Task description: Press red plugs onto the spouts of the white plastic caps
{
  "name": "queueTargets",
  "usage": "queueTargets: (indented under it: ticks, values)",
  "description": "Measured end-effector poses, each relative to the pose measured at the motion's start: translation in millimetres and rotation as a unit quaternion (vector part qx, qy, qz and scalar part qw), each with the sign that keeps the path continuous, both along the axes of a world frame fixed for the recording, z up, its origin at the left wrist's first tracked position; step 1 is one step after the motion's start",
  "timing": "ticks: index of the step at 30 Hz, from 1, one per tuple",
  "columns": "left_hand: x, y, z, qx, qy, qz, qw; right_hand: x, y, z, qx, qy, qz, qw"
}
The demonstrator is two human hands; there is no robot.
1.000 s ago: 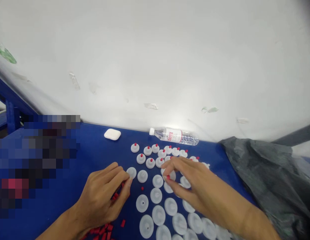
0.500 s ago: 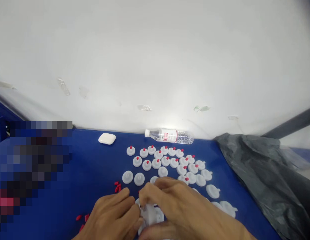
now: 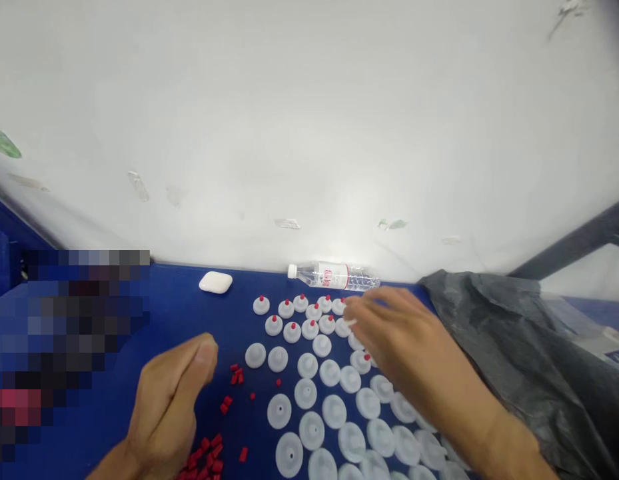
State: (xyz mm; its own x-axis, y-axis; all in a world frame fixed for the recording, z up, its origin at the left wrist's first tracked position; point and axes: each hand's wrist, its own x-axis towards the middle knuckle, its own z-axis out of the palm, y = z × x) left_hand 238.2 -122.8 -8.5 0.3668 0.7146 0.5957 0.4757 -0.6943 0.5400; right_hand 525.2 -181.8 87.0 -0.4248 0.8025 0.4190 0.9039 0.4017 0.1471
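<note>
Rows of white round plastic caps (image 3: 334, 410) lie on a blue table (image 3: 179, 320). The far rows of caps (image 3: 292, 330) carry small red plugs on top; the nearer ones show bare holes. My right hand (image 3: 389, 330) reaches over the far rows, its fingertips pinched on a white cap. My left hand (image 3: 172, 393) rests at the left with fingers curled together, just left of loose red plugs (image 3: 235, 377). More red plugs (image 3: 204, 460) lie by my left wrist.
A clear water bottle (image 3: 334, 275) lies on its side at the table's back edge by the white wall. A small white case (image 3: 216, 282) sits to its left. A crumpled grey plastic bag (image 3: 529, 347) covers the right side. A blurred patch hides the left.
Both hands were together over the near caps half a second ago. Now my right hand has moved up to the far rows and my left hand has drawn back to the left.
</note>
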Motion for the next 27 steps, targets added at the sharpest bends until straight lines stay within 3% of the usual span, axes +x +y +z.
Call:
queueTargets:
  ticks: [2, 5, 10, 17, 22, 27]
  values:
    - [-8.0, 18.3, 4.2, 0.009, -0.008, 0.024, 1.0, 16.9, 8.8, 4.8, -0.07, 0.055, -0.043, 0.995]
    - [-13.2, 36.4, 1.3, 0.05, 0.097, 0.018, 0.994, 24.5, 17.0, 1.3, -0.184, 0.084, -0.073, 0.977]
    - [-11.9, 40.1, -14.0, 0.047, 0.19, 0.056, 0.979, 13.2, 24.7, -9.0, -0.325, 0.045, -0.111, 0.938]
    - [-11.0, 35.3, -21.8, 0.026, 0.224, 0.012, 0.974, 23.0, 21.2, -7.9, -0.348, 0.024, -0.159, 0.924]
    - [-13.2, 34.2, -21.2, 0.012, 0.19, 0.005, 0.982, 28.0, 16.4, -11.6, -0.38, -0.024, -0.184, 0.906]
    - [-11.9, 27.2, -10.3, 0.053, 0.103, -0.019, 0.993, 31.7, 10.3, -10.1, -0.336, -0.001, -0.141, 0.931]
